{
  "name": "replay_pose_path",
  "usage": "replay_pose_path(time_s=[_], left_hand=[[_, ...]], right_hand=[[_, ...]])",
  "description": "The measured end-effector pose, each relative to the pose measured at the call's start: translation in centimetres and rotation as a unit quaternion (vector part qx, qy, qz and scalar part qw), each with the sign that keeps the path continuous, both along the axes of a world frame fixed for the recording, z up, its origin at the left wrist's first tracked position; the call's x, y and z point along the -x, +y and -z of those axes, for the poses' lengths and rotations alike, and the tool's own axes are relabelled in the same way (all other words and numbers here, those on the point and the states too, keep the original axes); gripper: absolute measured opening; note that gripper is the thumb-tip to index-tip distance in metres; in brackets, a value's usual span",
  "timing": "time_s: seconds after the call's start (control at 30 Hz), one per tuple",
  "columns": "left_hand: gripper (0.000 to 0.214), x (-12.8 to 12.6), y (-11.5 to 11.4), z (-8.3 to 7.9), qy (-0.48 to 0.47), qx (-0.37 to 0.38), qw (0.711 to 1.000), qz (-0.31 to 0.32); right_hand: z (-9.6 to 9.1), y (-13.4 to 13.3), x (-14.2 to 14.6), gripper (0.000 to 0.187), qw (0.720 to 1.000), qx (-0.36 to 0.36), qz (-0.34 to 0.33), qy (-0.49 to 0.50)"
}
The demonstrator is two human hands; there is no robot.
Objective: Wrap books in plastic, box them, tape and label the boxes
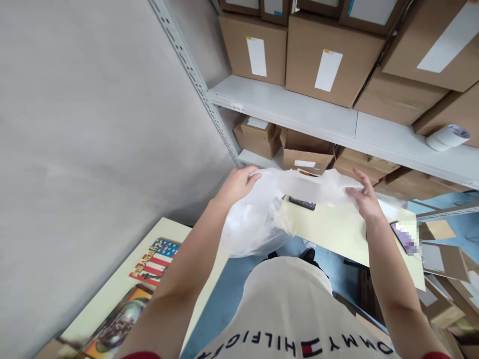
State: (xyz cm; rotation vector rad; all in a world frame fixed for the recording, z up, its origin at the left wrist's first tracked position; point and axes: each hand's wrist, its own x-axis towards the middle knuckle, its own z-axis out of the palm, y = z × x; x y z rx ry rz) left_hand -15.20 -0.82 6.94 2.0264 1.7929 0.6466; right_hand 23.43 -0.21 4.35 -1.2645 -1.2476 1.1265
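Note:
Thin, translucent white plastic bag material (254,219) stretches between my two hands above the pale yellow table (337,227). My left hand (239,185) is closed on its left end, thumb on top, and a crumpled mass hangs below. At the other end, my right hand (364,199) pinches the plastic with the thumb, its index finger raised. Beneath the plastic, a dark strip with small print (302,203) lies on the table. Part of a picture card (307,172) shows behind the plastic's upper edge.
Metal shelving (299,107) with cardboard boxes (333,60) rises ahead. A white tape roll (447,138) rests on a shelf. A phone (404,238) lies at the table's right. Colourful printed items, including a flag-patterned one (157,262), lie left. More cartons (445,259) stand right.

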Motion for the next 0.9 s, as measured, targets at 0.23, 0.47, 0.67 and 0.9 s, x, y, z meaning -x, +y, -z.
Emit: replay_pose_path(time_s=[0.23, 0.47, 0.67, 0.9], left_hand=[[0.062, -3.9, 3.1, -3.3, -0.113, 0.051, 0.992, 0.017], [0.027, -9.2, 5.3, -1.1, -0.209, 0.239, 0.948, -0.01], [0.021, -14.3, 6.0, 2.4, -0.246, 0.15, 0.945, -0.155], [0.029, -16.1, 5.0, 9.6, -0.118, 0.12, 0.972, -0.167]], right_hand=[[-1.9, 0.3, -6.6, 0.05, 0.987, 0.01, 0.074, 0.14], [2.3, 1.4, -12.9, 0.031, 0.98, 0.053, 0.153, 0.115], [6.2, -1.2, -16.6, 0.053, 0.986, 0.149, 0.057, 0.044], [15.0, -5.0, -18.2, 0.052, 0.982, 0.093, 0.138, -0.089]])
